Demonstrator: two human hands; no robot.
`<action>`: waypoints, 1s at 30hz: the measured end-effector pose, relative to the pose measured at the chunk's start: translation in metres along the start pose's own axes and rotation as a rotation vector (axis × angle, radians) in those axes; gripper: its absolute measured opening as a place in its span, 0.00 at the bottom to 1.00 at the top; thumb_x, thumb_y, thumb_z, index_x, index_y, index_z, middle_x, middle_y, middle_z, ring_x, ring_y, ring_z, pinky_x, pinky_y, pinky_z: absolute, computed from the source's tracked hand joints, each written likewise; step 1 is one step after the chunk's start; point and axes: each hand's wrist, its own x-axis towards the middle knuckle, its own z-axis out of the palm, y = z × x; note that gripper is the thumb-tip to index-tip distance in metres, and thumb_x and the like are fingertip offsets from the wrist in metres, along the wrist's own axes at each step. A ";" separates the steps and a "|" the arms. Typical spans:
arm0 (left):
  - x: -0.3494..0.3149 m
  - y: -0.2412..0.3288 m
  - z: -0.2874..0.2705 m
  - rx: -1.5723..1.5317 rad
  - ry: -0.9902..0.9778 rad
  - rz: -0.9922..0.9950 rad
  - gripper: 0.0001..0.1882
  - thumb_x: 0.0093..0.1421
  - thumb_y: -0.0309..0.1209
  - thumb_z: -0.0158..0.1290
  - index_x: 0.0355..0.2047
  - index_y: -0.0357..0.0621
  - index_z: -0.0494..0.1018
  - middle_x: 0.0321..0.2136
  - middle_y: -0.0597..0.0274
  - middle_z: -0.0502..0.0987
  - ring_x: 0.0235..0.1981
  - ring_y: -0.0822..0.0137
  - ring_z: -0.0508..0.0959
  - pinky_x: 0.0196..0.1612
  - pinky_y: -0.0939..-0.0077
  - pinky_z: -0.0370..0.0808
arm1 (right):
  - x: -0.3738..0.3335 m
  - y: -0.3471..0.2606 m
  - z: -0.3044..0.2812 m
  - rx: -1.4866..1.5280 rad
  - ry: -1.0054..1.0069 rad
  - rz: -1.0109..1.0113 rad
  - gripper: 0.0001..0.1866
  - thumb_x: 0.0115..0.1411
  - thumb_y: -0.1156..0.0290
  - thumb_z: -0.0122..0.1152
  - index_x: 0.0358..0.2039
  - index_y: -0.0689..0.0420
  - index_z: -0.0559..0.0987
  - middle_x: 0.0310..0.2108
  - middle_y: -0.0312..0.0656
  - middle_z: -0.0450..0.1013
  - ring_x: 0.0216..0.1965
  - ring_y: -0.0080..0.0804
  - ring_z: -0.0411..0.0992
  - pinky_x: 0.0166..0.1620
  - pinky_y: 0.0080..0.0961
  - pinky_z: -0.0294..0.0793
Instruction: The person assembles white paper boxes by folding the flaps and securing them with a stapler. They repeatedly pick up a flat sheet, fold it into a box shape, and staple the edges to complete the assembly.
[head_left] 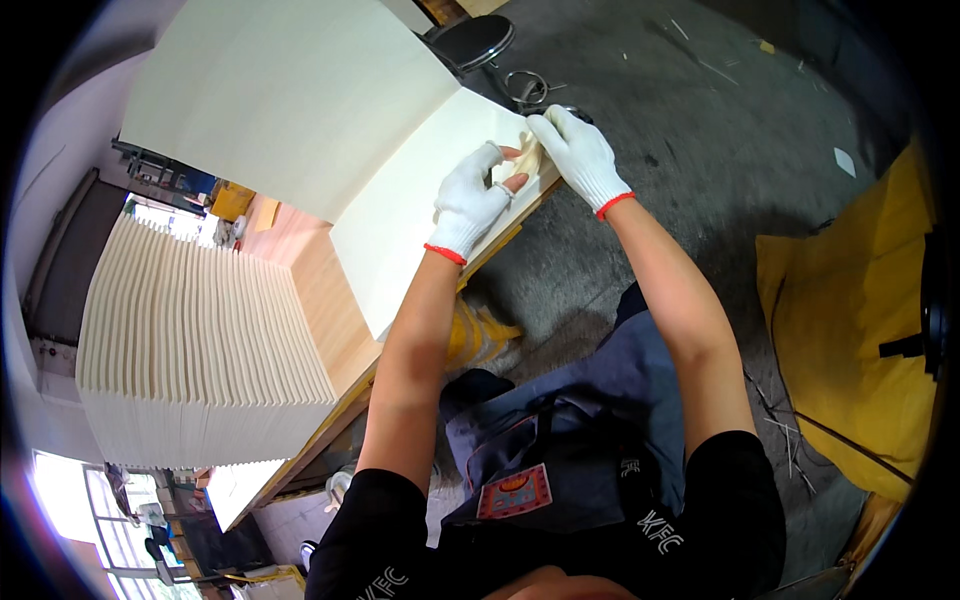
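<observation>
I wear white knit gloves with red cuffs. My left hand is over a white sheet-covered surface, its bare thumb and index fingertips spread apart beside a crumpled cream, cloth-like piece. My right hand is closed on the upper end of that piece, at the near right corner of the surface. What exactly the piece is cannot be made out. Beyond my hands, a large white panel rises from the white surface.
To the left stands a thick stack of white, wavy-edged sheets on a wooden worktable. A black round stool is past the table's far end. Yellow cloth hangs at the right. Scraps lie on the grey floor.
</observation>
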 end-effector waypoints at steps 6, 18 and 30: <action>-0.001 -0.008 0.003 -0.088 0.100 0.156 0.21 0.67 0.34 0.47 0.59 0.57 0.73 0.44 0.47 0.80 0.47 0.52 0.80 0.51 0.66 0.74 | -0.001 -0.008 -0.007 -0.020 -0.052 0.059 0.26 0.67 0.44 0.47 0.37 0.56 0.78 0.32 0.51 0.77 0.37 0.50 0.76 0.41 0.39 0.71; -0.001 0.001 -0.001 0.104 0.018 0.118 0.20 0.58 0.41 0.62 0.49 0.48 0.78 0.38 0.55 0.81 0.38 0.62 0.80 0.44 0.70 0.74 | -0.003 -0.004 -0.002 0.024 0.017 0.052 0.25 0.67 0.45 0.48 0.36 0.57 0.77 0.31 0.52 0.76 0.35 0.51 0.76 0.40 0.40 0.71; 0.000 -0.011 0.007 -0.109 0.135 0.183 0.14 0.66 0.33 0.50 0.49 0.52 0.77 0.42 0.52 0.81 0.45 0.52 0.79 0.49 0.65 0.74 | -0.003 -0.004 -0.001 0.000 0.011 0.043 0.26 0.66 0.43 0.49 0.37 0.56 0.77 0.31 0.51 0.76 0.35 0.50 0.76 0.39 0.39 0.71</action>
